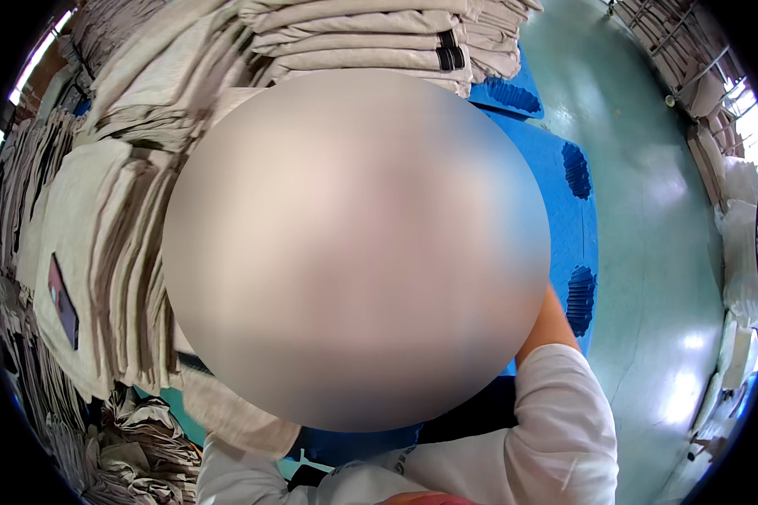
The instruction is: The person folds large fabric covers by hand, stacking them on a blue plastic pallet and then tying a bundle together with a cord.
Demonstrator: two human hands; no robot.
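Both hands are blurred out so can't tell their grip, but with cloth (237, 414) right by the left sleeve (237, 473), bumping the stack (80, 206) could send that phone (63, 303) sliding.

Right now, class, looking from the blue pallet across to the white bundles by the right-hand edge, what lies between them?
A stretch of shiny green floor lies between the blue pallet and the white bundles, in the head view.

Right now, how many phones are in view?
1: a phone lying on the folded cloth stack at the left. The blurred middle could hide others.
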